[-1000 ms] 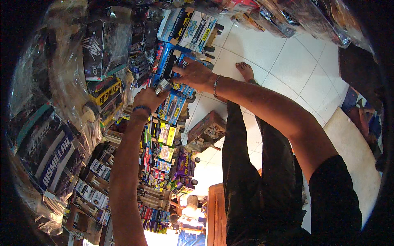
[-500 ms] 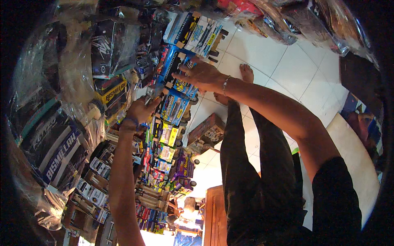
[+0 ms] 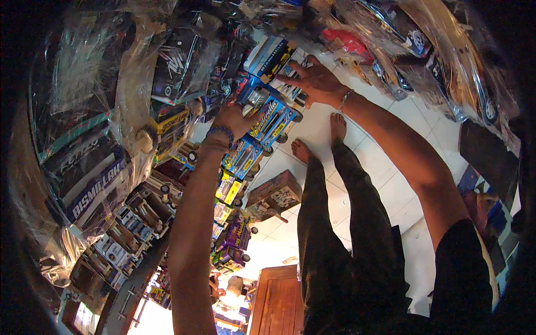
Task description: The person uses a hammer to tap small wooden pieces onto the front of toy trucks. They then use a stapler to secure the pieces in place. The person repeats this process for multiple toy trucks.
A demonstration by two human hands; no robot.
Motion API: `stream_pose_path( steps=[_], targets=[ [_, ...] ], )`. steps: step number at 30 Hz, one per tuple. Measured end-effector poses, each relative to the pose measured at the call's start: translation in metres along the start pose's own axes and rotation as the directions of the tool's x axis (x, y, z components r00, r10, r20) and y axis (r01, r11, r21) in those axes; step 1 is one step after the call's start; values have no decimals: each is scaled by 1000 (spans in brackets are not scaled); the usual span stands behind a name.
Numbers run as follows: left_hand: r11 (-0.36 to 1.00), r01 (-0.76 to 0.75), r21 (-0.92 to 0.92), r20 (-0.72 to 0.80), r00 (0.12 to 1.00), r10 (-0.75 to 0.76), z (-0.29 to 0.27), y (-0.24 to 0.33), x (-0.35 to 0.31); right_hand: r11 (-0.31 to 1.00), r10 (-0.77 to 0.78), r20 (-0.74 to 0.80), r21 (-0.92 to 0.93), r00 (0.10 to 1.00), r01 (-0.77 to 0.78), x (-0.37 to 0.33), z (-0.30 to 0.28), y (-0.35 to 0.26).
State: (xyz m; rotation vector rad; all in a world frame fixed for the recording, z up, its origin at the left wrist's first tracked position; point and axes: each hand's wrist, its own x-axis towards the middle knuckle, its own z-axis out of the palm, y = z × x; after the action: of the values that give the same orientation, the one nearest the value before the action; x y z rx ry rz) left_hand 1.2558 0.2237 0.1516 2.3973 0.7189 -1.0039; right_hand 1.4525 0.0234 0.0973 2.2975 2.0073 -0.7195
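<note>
A blue toy truck (image 3: 273,120) with printed side panels and dark wheels stands in a packed row of toy vehicles. My left hand (image 3: 230,121) is at its left end, thumb against the body; the other fingers are partly hidden, and the hand looks closed on the truck. Just beyond it is a white and blue toy truck (image 3: 269,56). My right hand (image 3: 319,84) is over the right side of that white truck, fingers spread and holding nothing. A second blue toy truck (image 3: 242,156) stands on the near side of the first.
Plastic-wrapped dark toy trucks (image 3: 177,67) crowd the left; more wrapped toys (image 3: 407,39) line the far right. A wooden box (image 3: 274,195) of small pieces is on the white tiled floor (image 3: 368,111) by my feet. A wooden door (image 3: 274,301) stands nearest me.
My right hand has moved off the blue truck, away and to the right, fingers spreading. My left hand has come forward to that truck. The view has shifted and turned slightly.
</note>
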Motion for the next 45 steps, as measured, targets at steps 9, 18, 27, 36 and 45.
stream_pose_path(
  steps=[9,18,27,36,45],
  targets=[
    [996,83,-23,34,996,-82,4,-3,42,994,-103,-21,-21,994,103,17,15,16],
    [991,136,-14,48,990,-135,-4,20,32,988,-152,-80,4,985,152,15,16,25],
    [993,117,0,134,984,-116,-14,28,40,980,-195,-190,-2,962,198,17,27,32],
    [986,30,164,63,997,-41,-15,25,46,984,-181,-180,-26,967,179,15,25,32],
    [971,8,238,33,999,-16,-7,23,51,985,-167,-220,0,961,172,12,31,31]
  ],
)
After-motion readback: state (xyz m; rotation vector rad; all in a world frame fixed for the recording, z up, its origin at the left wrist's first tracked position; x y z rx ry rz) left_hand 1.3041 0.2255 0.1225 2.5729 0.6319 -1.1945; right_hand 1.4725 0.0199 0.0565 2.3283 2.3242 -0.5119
